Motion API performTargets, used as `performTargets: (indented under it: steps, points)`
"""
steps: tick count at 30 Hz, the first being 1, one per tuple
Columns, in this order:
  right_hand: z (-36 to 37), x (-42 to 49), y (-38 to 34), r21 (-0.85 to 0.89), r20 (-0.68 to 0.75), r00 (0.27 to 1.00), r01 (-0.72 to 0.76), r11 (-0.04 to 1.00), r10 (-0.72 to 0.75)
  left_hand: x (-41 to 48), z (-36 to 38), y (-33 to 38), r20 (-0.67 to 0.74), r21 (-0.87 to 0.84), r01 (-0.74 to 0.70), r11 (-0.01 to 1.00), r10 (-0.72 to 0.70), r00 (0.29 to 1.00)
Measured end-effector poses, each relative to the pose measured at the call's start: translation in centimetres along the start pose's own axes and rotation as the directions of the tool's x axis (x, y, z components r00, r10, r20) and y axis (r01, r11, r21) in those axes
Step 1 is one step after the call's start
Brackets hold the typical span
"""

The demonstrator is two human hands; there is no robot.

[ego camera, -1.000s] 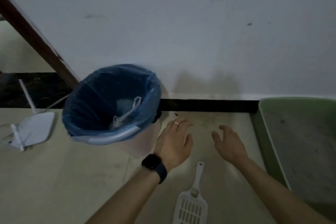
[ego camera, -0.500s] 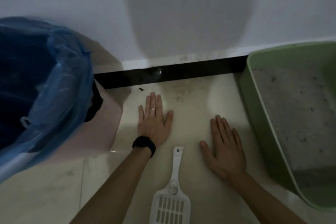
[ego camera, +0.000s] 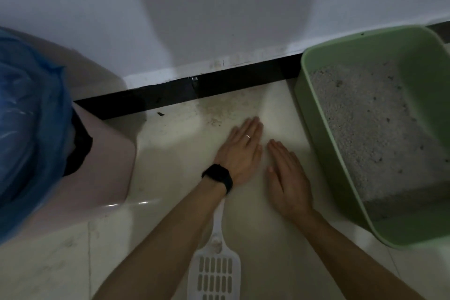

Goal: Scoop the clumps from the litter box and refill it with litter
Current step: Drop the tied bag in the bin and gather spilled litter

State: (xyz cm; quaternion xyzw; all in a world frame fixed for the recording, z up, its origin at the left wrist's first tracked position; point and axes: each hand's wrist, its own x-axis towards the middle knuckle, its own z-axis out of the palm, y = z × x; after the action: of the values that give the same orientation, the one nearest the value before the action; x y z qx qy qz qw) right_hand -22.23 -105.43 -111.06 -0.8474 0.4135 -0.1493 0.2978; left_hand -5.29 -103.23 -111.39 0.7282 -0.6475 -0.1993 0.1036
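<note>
A green litter box (ego camera: 323, 134) stands on the floor at the right, holding grey litter (ego camera: 370, 126) with small dark specks. A white slotted scoop (ego camera: 215, 268) lies on the tiles at the bottom centre, its handle running under my left forearm. My left hand (ego camera: 239, 151), with a ring and a black watch, lies flat on the floor, fingers together, holding nothing. My right hand (ego camera: 288, 178) lies flat beside it, just left of the litter box, also holding nothing.
A pink bin (ego camera: 104, 168) lined with a blue plastic bag (ego camera: 26, 114) stands at the left. A white wall with a black skirting strip (ego camera: 185, 90) runs behind. Dirt marks stain the floor tiles near the skirting.
The view dropped closer to the floor. Both hands came down flat and shifted right toward the litter box; my left forearm now covers the scoop's handle.
</note>
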Motion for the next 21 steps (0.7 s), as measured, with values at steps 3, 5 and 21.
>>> performTargets:
  steps: [3,5,21]
  points:
    - [-1.1,0.2,-0.5,0.294,-0.049,0.991,-0.107,0.950,0.127,-2.0,1.7,4.2,0.004,-0.024,0.036,0.999,-0.036,0.999]
    - [-2.2,-0.3,-0.9,0.410,-0.074,0.968,-0.188,0.892,0.239,-3.6,2.8,6.1,-0.033,-0.053,0.064,0.997,-0.066,0.997]
    - [-5.5,-7.1,1.8,-0.027,0.067,0.987,-0.146,0.989,0.147,-9.1,0.3,7.3,0.053,-0.950,0.254,0.180,-0.710,0.702]
